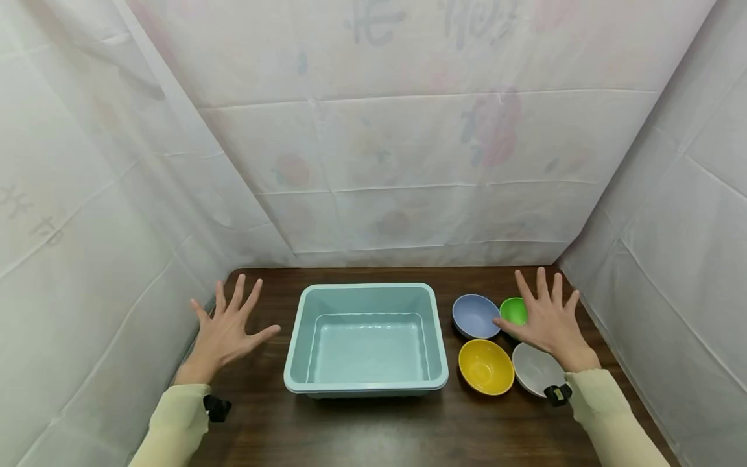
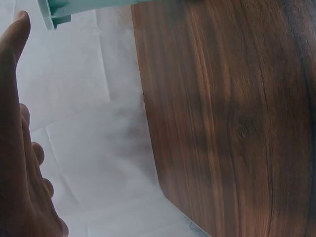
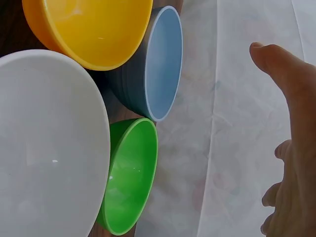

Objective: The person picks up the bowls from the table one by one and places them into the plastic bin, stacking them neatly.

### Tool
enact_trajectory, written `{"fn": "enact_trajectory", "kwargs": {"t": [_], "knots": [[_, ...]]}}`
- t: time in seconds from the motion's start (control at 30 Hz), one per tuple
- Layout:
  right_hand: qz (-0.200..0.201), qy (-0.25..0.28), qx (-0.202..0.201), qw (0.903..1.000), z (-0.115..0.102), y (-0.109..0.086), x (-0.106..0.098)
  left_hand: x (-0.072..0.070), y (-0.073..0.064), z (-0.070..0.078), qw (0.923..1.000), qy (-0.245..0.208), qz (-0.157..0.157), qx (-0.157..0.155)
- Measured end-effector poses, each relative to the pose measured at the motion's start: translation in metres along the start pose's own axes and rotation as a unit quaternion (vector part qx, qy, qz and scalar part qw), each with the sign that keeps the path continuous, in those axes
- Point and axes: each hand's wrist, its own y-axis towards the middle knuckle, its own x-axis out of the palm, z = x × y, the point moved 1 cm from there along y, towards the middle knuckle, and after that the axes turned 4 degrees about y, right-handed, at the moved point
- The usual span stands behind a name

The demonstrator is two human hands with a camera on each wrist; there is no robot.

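Left hand (image 1: 230, 332): spread, gripping nothing.
Right hand (image 1: 548, 325): same, near the bowls.
Blue bowl (image 1: 475, 316), green bowl (image 1: 511, 311), yellow bowl (image 1: 486, 367), white bowl (image 1: 533, 368): on the bench (image 1: 373, 438), right of the tub (image 1: 366, 387).
Work: none looks done, all left.

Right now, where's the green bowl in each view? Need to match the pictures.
Head: green bowl right of centre, partly covered by the right hand.
Left wrist: not in it.
Right wrist: lower half, left of centre, below the blue bowl.
Shared landmark: wooden table, in all three.
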Motion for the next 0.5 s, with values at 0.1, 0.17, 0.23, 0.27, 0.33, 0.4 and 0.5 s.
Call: {"fn": "enact_trajectory", "kwargs": {"t": [0.1,0.17,0.23,0.27,0.33,0.4,0.5], "knots": [[0.004,-0.004,-0.002,1.0000,-0.001,0.000,-0.001,-0.002,-0.001,0.004,0.9999,-0.004,0.003,0.012],[0.004,-0.005,-0.003,1.0000,-0.001,0.000,-0.002,-0.003,-0.003,0.007,0.9998,-0.005,0.006,0.018],[0.005,-0.005,-0.004,1.0000,-0.002,0.000,-0.002,-0.004,-0.003,0.009,0.9996,-0.010,0.007,0.024],[0.006,-0.006,-0.005,1.0000,-0.002,0.000,-0.002,-0.005,-0.004,0.010,0.9995,-0.012,0.008,0.026],[0.007,-0.004,-0.005,1.0000,-0.003,0.001,-0.003,-0.006,-0.004,0.014,0.9993,-0.015,0.010,0.033],[0.008,0.000,-0.005,1.0000,-0.004,0.001,-0.003,-0.008,-0.005,0.018,0.9988,-0.022,0.011,0.041],[0.004,0.006,-0.001,1.0000,-0.005,0.001,-0.004,-0.011,-0.006,0.026,0.9982,-0.026,0.015,0.052]]}}
